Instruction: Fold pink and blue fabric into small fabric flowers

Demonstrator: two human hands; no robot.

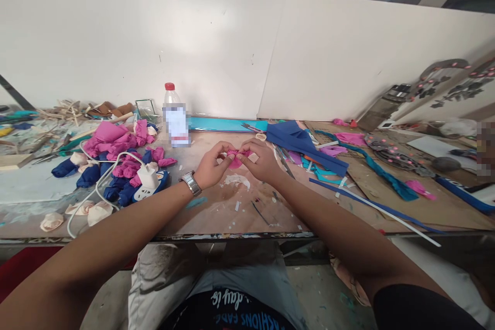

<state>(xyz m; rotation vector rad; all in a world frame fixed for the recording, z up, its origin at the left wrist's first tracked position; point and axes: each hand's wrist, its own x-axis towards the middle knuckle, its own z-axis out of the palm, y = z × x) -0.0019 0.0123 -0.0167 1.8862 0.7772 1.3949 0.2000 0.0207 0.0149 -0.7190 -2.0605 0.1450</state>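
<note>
A small piece of pink fabric [236,161] is pinched between my two hands above the middle of the table. My left hand [212,166], with a metal watch on the wrist, closes its thumb and fingers on the left side of the piece. On the right side, my right hand [262,161] grips it the same way, with the thumbs close together. The cloth looks gathered along its top, and part of it hangs below the thumbs. Fingers cover much of it. Just behind my right hand lie scissors [253,128].
At left are crumpled pink fabric pieces [112,139], dark blue ones [88,175], and a power strip [143,193] with a white plug and cable. A bottle [172,95] stands behind. Blue fabric [301,142], strips and a white stick [398,219] lie right.
</note>
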